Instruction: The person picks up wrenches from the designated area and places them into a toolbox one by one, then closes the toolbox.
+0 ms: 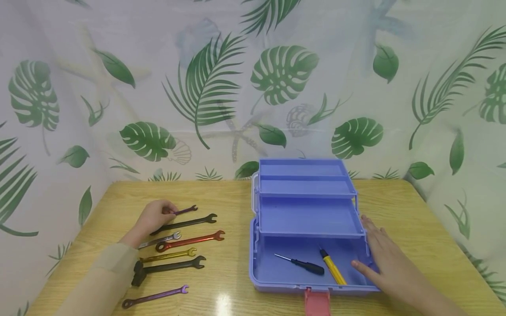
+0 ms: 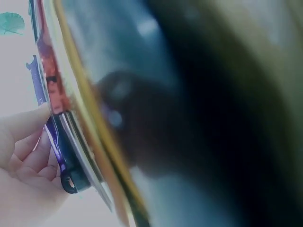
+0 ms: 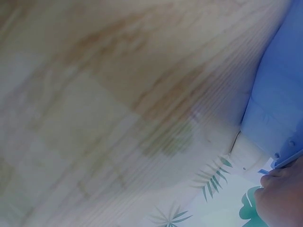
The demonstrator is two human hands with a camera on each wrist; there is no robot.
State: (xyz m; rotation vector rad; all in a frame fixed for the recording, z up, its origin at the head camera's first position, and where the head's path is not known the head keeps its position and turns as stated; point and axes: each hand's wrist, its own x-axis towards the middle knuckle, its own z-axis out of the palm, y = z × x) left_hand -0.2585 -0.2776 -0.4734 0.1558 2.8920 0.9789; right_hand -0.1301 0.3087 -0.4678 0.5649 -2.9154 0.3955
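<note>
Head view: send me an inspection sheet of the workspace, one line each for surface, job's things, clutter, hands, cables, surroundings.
Surface: wood-grain table, glare near its front edge.
Job's things: small purple wrench at the back; six more wrenches nearer; blue toolbox open, with black screwdriver and yellow-handled tool in its base.
Clutter: dark item by the left sleeve, too unclear to name.
Hands: left hand pinches the small purple wrench; right hand touches the toolbox's right side.
Cables: nothing seen.
Surroundings: leaf-patterned backdrop.
</note>
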